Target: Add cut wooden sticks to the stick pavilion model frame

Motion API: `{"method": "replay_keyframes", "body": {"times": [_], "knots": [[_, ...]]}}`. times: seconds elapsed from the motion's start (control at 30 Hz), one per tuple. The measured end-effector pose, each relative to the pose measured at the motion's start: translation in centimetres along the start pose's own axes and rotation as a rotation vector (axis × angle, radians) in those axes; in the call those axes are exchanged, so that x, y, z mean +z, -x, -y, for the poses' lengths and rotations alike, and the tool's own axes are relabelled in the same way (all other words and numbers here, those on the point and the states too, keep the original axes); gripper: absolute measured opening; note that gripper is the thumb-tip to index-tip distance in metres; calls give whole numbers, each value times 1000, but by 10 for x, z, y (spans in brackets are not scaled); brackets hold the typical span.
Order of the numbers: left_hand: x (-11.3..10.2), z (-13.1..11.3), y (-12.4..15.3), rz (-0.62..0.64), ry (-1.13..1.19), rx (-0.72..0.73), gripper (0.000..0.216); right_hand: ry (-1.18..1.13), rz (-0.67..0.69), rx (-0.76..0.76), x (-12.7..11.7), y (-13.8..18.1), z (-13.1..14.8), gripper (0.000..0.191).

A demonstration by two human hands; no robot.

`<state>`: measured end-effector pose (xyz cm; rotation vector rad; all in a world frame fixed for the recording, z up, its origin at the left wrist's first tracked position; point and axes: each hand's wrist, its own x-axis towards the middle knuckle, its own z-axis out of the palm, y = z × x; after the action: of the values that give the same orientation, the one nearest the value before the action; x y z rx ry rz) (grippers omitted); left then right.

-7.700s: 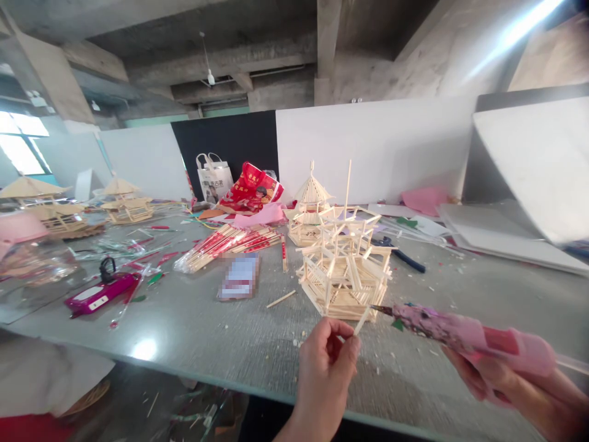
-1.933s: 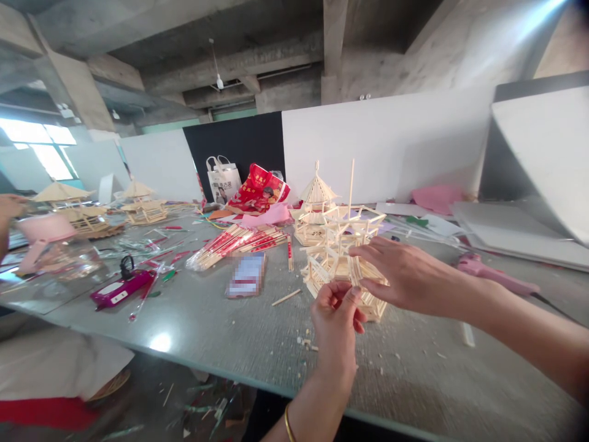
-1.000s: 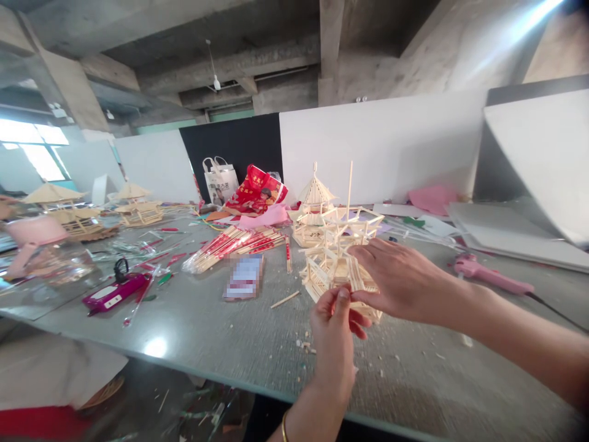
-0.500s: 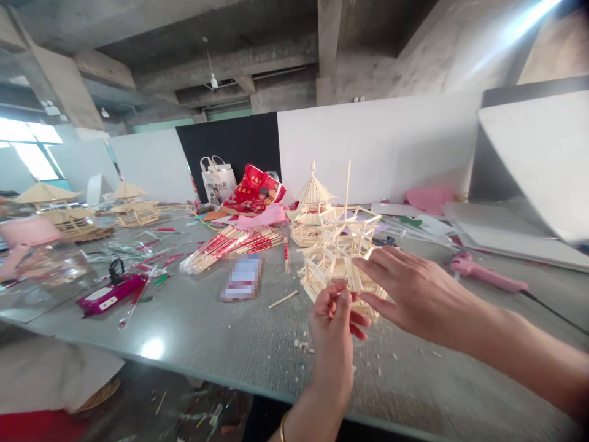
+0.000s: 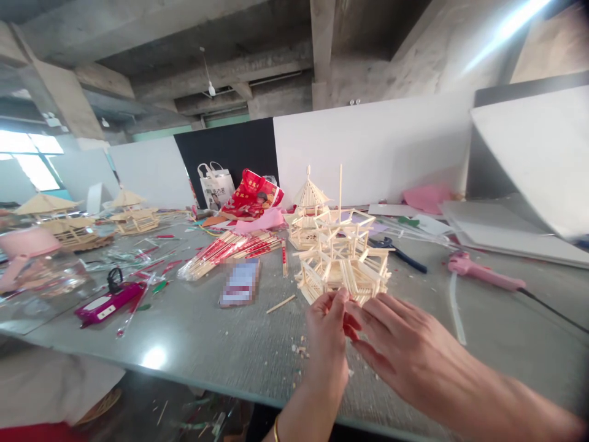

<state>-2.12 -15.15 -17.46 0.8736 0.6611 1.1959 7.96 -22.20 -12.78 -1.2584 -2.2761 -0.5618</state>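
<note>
A half-built pavilion of pale wooden sticks (image 5: 343, 261) stands on the grey table (image 5: 207, 337), with one long stick rising from its top. My left hand (image 5: 326, 337) is raised at its front lower edge. The thumb and forefinger are pinched together against the base, and whatever they pinch is hidden. My right hand (image 5: 400, 353) lies just right of it with its fingers stretched out and holding nothing. Its fingertips are close to my left hand and the pavilion's base.
A pink glue gun (image 5: 483, 276) with a cord and a white glue stick (image 5: 455, 307) lie to the right. A finished pavilion (image 5: 310, 202), a chopstick bundle (image 5: 230, 248), a loose stick (image 5: 280, 304), a black-handled tool (image 5: 405, 258) and a purple device (image 5: 108, 301) surround the model. More pavilions (image 5: 131, 212) stand far left.
My right hand dropped from the pavilion's side toward its front base and nearer to me. My left hand stayed pinched at the base. Earlier the right hand put down the glue gun.
</note>
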Motion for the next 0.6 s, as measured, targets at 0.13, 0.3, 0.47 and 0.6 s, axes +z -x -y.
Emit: {"method": "replay_keyframes", "body": {"times": [0.13,0.3,0.47,0.6], "knots": [[2,-5,2,-12,-4,-2,27,-40,15,30,6,3,-1,18],[1,-5,2,12,-19,18,30,-39,28,29,6,3,-2,21],[3,-8,1,21,-33,40,30,-51,28,33,4,4,-3,20],[3,-10,1,30,-51,34,29,-64,24,41,5,5,-4,21]]}}
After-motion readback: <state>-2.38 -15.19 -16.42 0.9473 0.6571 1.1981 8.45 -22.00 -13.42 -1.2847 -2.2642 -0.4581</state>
